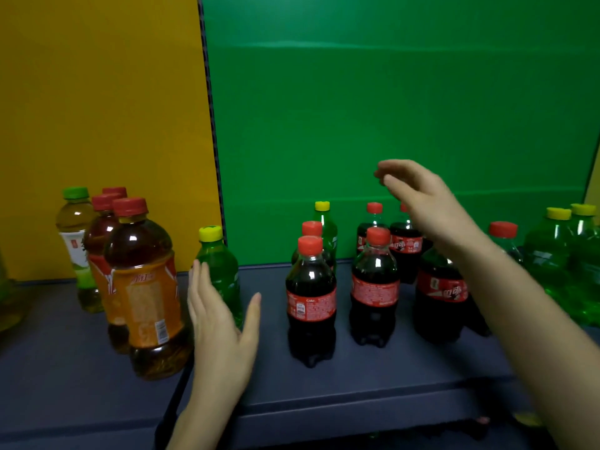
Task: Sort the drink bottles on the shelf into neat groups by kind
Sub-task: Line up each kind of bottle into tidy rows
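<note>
Shelf [373, 378]: dark blue-grey board running across the foreground, carrying every bottle, with a yellow back panel [97, 108] on the left and a green back panel [389, 108] on the right.
Right hand [422, 196]: raised above the rear cola bottles, forearm crossing in front of the right-hand ones, fingers [386, 172] loosely curled and apart, holding nothing.
Left hand [220, 323]: low at the shelf front, palm turned right, fingers straight and close together with the thumb spread wide, just beside a green soda bottle [219, 271] with a yellow cap; whether it touches the bottle cannot be told.
Iced tea bottles [146, 287]: three large red-capped bottles with orange labels, bunched in a row at the left.
Green tea bottle [78, 248]: pale liquid, green cap, standing behind and left of the iced teas.
Cola bottles [375, 287]: red-capped group at centre, two in front, others behind and to the right.
Green soda pair [561, 264]: two yellow-capped bottles side by side at the far right.
Lone green soda [324, 222]: yellow cap, standing behind the cola bottles.
</note>
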The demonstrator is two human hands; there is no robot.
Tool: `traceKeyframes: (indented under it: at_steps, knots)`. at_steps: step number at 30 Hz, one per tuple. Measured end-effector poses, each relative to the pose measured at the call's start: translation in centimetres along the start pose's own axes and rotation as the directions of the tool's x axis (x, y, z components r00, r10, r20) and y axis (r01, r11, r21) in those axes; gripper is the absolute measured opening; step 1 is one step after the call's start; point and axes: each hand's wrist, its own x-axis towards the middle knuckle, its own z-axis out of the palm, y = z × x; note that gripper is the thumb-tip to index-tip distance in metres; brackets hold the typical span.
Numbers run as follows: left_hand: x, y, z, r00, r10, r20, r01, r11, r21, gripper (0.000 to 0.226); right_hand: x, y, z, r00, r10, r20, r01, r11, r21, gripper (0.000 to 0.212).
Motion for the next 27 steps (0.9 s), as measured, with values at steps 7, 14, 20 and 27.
traceKeyframes:
  at_steps: [7,14,20,27]
  knots:
    - [3.0,-1.0,0.7,0.984,-0.176,0.011,0.176,0.984,0.024,0.086,7.7,2.6,2.7,0.874,0.304,0.378,-0.181,0.927,-0.328,0.052]
    - [6.4,-1.6,1.7,0.937,-0.331,0.113,0.332,0.943,0.016,0.084,10.7,5.5,5.8,0.740,0.488,0.463,-0.154,0.793,-0.590,0.062]
    - [7.8,-1.6,2.6,0.901,-0.376,0.217,0.382,0.924,0.013,0.076,11.6,7.5,7.9,0.648,0.576,0.498,-0.254,0.780,-0.572,0.028]
    - [8.2,-1.9,2.4,0.891,-0.383,0.243,0.385,0.922,0.042,0.077,11.3,8.1,9.6,0.675,0.539,0.504,-0.299,0.824,-0.481,0.060]
